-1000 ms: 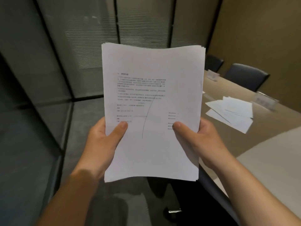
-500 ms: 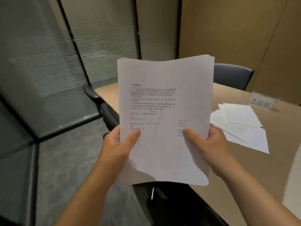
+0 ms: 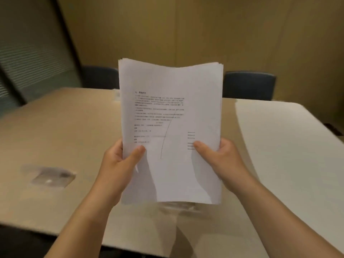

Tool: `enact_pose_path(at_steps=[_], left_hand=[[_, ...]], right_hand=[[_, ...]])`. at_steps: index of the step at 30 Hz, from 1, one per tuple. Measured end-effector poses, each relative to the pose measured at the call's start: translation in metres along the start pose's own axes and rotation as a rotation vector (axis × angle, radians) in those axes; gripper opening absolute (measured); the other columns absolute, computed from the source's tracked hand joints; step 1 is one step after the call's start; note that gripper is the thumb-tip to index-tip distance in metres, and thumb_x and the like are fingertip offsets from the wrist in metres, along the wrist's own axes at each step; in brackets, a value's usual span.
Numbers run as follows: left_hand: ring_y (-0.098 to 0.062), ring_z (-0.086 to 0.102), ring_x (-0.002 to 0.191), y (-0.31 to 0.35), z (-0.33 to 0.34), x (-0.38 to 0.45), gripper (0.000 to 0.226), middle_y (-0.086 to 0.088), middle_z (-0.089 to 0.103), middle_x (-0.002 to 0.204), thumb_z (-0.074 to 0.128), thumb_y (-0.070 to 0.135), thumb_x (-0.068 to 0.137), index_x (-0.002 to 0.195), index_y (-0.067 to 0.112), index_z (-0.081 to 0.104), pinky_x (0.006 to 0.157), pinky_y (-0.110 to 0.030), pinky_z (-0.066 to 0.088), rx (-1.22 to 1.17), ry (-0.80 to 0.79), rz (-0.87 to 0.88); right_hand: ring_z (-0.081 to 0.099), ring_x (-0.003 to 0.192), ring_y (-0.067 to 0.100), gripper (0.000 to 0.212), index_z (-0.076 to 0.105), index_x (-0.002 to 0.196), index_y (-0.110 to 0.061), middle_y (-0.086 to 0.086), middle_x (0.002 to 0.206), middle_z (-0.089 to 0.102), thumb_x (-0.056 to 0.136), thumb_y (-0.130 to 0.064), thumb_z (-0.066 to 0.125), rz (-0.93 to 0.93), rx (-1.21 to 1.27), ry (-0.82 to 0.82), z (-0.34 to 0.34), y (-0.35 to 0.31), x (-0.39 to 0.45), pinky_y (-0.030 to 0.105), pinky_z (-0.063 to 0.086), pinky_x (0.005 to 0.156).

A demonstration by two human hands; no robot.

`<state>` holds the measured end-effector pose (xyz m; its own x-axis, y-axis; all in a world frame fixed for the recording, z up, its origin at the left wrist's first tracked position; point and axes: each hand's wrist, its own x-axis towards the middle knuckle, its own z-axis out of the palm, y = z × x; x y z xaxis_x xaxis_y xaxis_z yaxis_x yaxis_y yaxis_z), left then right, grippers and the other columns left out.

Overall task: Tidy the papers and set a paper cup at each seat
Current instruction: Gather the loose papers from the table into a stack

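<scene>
A stack of white printed papers point(image 3: 171, 116) stands upright in front of me, above the beige conference table point(image 3: 61, 131). My left hand point(image 3: 119, 164) grips the stack's lower left edge, thumb on the front sheet. My right hand point(image 3: 219, 161) grips the lower right edge the same way. The top sheet carries printed text and a long curved pen line. No paper cup is in view.
A blurred clear name-card stand point(image 3: 50, 176) lies on the table at the left. Two dark blue chairs point(image 3: 249, 86) stand at the far side. A pale patch of light point(image 3: 279, 146) covers the table's right part. Blinds and a glass wall are at the left.
My view has swung right, from the glass wall to face the table squarely. The loose sheets on the table are out of sight now. Both hands keep the same grip on the stack.
</scene>
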<state>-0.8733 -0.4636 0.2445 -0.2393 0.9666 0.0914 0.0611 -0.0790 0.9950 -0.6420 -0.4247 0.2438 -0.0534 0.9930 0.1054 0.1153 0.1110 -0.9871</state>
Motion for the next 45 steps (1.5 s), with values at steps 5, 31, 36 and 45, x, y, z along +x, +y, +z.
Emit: enact_pose_path(at_steps=[5, 31, 36, 45], left_hand=[[-0.004, 0.073, 0.082, -0.008, 0.017, 0.078, 0.026, 0.016, 0.077, 0.095, 0.060, 0.013, 0.095, 0.099, 0.036, 0.069, 0.067, -0.027, 0.052, -0.017, -0.155, -0.003], [-0.025, 0.065, 0.102, -0.211, 0.192, 0.315, 0.024, 0.004, 0.071, 0.110, 0.057, 0.016, 0.096, 0.117, 0.028, 0.063, 0.081, -0.042, 0.054, 0.184, -0.136, -0.580], [-0.021, 0.062, 0.095, -0.246, 0.160, 0.331, 0.022, 0.009, 0.067, 0.102, 0.055, 0.015, 0.097, 0.116, 0.025, 0.061, 0.083, -0.044, 0.047, 0.243, -0.071, -0.640], [-0.029, 0.060, 0.089, -0.269, 0.133, 0.350, 0.016, -0.004, 0.065, 0.102, 0.053, 0.020, 0.098, 0.112, 0.023, 0.059, 0.074, -0.045, 0.049, 0.400, -0.017, -0.684]], right_hand=[[0.073, 0.094, 0.012, 0.021, 0.069, 0.111, -0.023, -0.008, 0.106, 0.076, 0.092, -0.029, 0.064, 0.075, 0.006, 0.105, -0.008, -0.001, 0.033, 0.034, 0.060, 0.081], [0.070, 0.094, 0.024, 0.029, 0.071, 0.096, -0.020, 0.001, 0.099, 0.075, 0.099, -0.035, 0.046, 0.620, -0.180, 0.124, -0.106, 0.246, 0.279, 0.042, 0.056, 0.085], [0.017, 0.148, 0.029, 0.064, 0.035, 0.144, -0.040, -0.001, 0.160, 0.024, 0.086, -0.044, 0.063, 0.454, -0.922, -0.182, -0.091, 0.310, 0.306, 0.048, 0.022, 0.120], [-0.019, 0.149, 0.029, 0.087, 0.006, 0.150, -0.047, -0.003, 0.164, -0.017, 0.080, -0.068, 0.054, 0.547, -1.102, -0.277, -0.059, 0.344, 0.300, 0.050, -0.003, 0.121]])
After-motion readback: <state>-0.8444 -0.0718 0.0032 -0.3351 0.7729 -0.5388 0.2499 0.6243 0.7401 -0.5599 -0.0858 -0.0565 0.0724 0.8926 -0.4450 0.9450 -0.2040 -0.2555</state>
